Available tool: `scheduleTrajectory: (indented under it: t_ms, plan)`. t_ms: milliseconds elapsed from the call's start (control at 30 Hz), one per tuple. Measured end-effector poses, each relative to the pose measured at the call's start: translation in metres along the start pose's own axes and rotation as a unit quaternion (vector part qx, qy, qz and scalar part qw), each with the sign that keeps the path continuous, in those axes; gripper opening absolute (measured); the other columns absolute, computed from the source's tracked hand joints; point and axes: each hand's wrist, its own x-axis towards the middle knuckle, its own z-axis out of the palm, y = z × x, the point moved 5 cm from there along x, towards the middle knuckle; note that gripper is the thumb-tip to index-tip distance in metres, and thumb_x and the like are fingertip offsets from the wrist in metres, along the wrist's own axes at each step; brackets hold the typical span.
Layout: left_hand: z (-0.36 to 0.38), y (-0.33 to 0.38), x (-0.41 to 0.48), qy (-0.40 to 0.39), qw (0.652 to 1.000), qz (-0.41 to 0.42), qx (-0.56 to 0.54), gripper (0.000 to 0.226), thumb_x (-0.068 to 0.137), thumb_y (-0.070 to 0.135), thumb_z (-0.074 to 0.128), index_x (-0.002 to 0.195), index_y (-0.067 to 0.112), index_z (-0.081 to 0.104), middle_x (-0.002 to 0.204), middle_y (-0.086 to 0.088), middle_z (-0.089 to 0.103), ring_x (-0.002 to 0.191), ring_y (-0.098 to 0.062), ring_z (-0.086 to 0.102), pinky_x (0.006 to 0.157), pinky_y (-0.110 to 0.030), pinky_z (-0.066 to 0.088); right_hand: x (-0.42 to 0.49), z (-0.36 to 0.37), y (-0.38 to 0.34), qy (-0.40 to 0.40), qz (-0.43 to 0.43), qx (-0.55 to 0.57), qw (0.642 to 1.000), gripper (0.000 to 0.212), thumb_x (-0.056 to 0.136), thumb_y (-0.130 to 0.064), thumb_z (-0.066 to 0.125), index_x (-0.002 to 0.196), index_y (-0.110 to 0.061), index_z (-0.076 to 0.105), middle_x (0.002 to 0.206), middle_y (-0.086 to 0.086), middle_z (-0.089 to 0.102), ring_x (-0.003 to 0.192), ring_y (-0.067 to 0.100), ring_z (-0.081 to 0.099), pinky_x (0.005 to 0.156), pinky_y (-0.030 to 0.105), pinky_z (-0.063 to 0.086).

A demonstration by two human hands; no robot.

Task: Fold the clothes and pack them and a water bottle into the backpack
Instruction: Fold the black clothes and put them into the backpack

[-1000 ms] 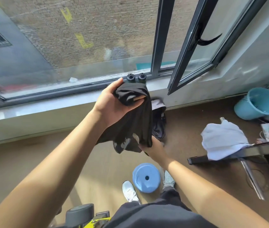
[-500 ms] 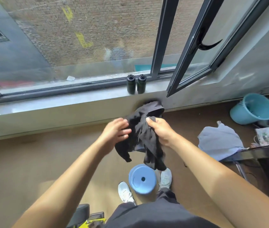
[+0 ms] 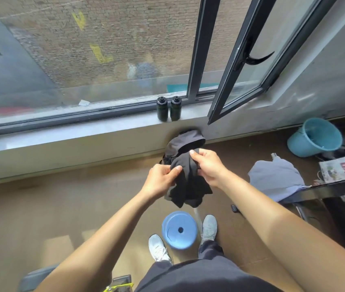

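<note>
**Black garment brought down to the backpack mouth**

Both hands grip the crumpled black fabric garment point(image 3: 185, 182): my left hand point(image 3: 161, 180) pinches its left edge and my right hand point(image 3: 207, 167) pinches its top. A second ago it was held up at sill height. It now hangs at frame centre, just before the open black backpack point(image 3: 185, 141) against the wall. Judgement: packing comes next, and the fold is rough.

Two black plastic water bottles point(image 3: 162, 109) stand on the sill above, not yet packed. A pale blue shirt point(image 3: 277, 178) lies at the right. The round blue stool point(image 3: 180, 229) by my feet crowds the approach.

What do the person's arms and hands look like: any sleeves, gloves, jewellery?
The left arm and right arm are bare, no sleeve in view. The left hand and right hand wear no gloves, rings or watch. Visible nails are short, plain.
</note>
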Motion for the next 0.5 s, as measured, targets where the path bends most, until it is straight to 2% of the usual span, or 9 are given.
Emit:
scheduleTrajectory:
  t_ms: [67, 133, 200, 267, 333, 400, 500]
  plan:
    - [-0.011, 0.012, 0.002, 0.037, 0.997, 0.032, 0.066, 0.058, 0.095, 0.051, 0.059, 0.064, 0.003, 0.061, 0.056, 0.002, 0.057, 0.058, -0.019, 0.051, 0.063, -0.042, 0.05, -0.003, -0.009, 0.001, 0.003, 0.005, -0.004, 1.0, 0.022, 0.106, -0.014, 0.051, 0.107, 0.004, 0.064, 0.086, 0.015, 0.065, 0.075, 0.022, 0.066, 0.07, 0.033, 0.055]
    - [-0.019, 0.028, 0.003, 0.066, 0.988, 0.065, 0.122, 0.059, 0.099, 0.047, 0.058, 0.055, 0.009, 0.045, 0.051, 0.002, 0.045, 0.056, -0.022, 0.042, 0.058, -0.04, 0.04, -0.005, -0.019, 0.004, 0.026, 0.003, -0.012, 1.0, 0.019, 0.105, -0.011, 0.052, 0.103, 0.001, 0.066, 0.085, 0.013, 0.068, 0.073, 0.022, 0.067, 0.068, 0.03, 0.058]
    - [-0.024, 0.04, 0.01, 0.076, 0.986, 0.071, 0.129, 0.058, 0.102, 0.042, 0.058, 0.055, 0.014, 0.038, 0.052, 0.002, 0.039, 0.056, -0.022, 0.037, 0.056, -0.037, 0.034, -0.008, -0.028, 0.011, 0.047, -0.004, -0.032, 0.998, 0.013, 0.103, -0.009, 0.056, 0.105, -0.005, 0.068, 0.091, 0.013, 0.071, 0.076, 0.02, 0.067, 0.067, 0.026, 0.058]
    - [-0.028, 0.047, 0.017, 0.064, 0.997, 0.037, 0.003, 0.052, 0.097, 0.05, 0.058, 0.065, 0.011, 0.049, 0.06, -0.005, 0.048, 0.059, -0.022, 0.048, 0.061, -0.035, 0.044, -0.013, -0.033, 0.022, 0.048, -0.004, -0.049, 0.998, 0.013, 0.098, -0.003, 0.061, 0.109, -0.004, 0.069, 0.092, 0.012, 0.071, 0.076, 0.018, 0.066, 0.063, 0.022, 0.056]
    - [-0.03, 0.054, 0.023, 0.06, 0.989, -0.002, -0.137, 0.047, 0.098, 0.051, 0.056, 0.083, 0.007, 0.058, 0.074, -0.014, 0.057, 0.071, -0.026, 0.058, 0.067, -0.042, 0.053, -0.018, -0.033, 0.041, 0.034, 0.005, -0.089, 0.995, 0.019, 0.093, 0.001, 0.067, 0.111, -0.003, 0.069, 0.093, 0.014, 0.07, 0.079, 0.018, 0.064, 0.064, 0.021, 0.054]
    - [-0.032, 0.067, 0.026, 0.048, 0.974, -0.024, -0.22, 0.04, 0.108, 0.04, 0.048, 0.091, 0.006, 0.06, 0.085, -0.017, 0.061, 0.075, -0.029, 0.061, 0.07, -0.041, 0.057, -0.025, -0.026, 0.058, 0.007, 0.005, -0.143, 0.99, 0.029, 0.088, -0.001, 0.074, 0.114, -0.01, 0.067, 0.105, 0.015, 0.071, 0.089, 0.018, 0.064, 0.073, 0.023, 0.054]
    - [-0.031, 0.093, 0.023, 0.019, 0.947, -0.043, -0.318, 0.033, 0.111, 0.033, 0.043, 0.101, 0.009, 0.064, 0.095, -0.013, 0.072, 0.077, -0.022, 0.069, 0.065, -0.032, 0.055, -0.032, -0.009, 0.067, -0.032, -0.028, -0.178, 0.983, 0.057, 0.079, -0.006, 0.085, 0.123, -0.023, 0.053, 0.116, -0.003, 0.061, 0.103, 0.015, 0.059, 0.088, 0.024, 0.049]
